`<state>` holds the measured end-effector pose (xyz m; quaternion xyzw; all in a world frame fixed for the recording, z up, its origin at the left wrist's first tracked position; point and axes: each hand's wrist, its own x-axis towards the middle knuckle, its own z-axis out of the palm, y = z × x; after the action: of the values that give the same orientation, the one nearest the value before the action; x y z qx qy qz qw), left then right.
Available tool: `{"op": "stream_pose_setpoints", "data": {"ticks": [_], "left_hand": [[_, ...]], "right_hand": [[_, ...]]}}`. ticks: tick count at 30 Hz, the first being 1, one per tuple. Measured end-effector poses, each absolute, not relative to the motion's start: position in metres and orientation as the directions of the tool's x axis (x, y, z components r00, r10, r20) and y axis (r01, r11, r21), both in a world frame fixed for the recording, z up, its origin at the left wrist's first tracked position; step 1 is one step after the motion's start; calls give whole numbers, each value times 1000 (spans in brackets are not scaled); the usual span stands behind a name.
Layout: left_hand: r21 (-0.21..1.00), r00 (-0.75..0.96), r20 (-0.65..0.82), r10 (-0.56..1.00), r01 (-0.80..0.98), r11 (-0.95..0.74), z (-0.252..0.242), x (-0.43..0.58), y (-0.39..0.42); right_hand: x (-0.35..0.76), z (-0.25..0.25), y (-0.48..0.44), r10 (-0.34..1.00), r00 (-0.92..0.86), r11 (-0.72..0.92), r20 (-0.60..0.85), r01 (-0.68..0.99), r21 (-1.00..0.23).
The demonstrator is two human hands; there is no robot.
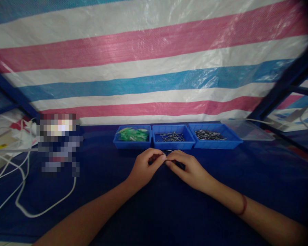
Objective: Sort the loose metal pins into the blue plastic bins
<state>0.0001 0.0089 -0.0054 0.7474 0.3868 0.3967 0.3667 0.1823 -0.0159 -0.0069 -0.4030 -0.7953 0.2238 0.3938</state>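
My left hand (148,163) and my right hand (188,167) meet fingertip to fingertip over the dark blue table, just in front of the bins. Both are closed in a pinch with thumb against fingers. Whatever lies between the fingertips is too small and too covered to name. Just beyond the fingertips shows a thin dark rod-like piece (167,151), partly hidden by the hands. Behind it stands the middle blue bin (173,145), which holds loose thin metal pins or screws (172,137).
The left blue bin (132,145) contains green plastic pieces (133,134); the right blue bin (218,144) holds dark metal pins (209,135). A clear flat sheet (254,130) lies at the right. White cables (20,201) loop over the left side. Behind hangs a striped tarp (154,82).
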Motion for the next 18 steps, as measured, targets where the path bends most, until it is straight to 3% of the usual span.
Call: {"op": "stream_pose_setpoints", "data": {"ticks": [18], "left_hand": [[810, 423, 365, 829, 295, -507, -2, 0, 8]], "right_hand": [[184, -7, -15, 862, -230, 506, 452, 441, -741]]}}
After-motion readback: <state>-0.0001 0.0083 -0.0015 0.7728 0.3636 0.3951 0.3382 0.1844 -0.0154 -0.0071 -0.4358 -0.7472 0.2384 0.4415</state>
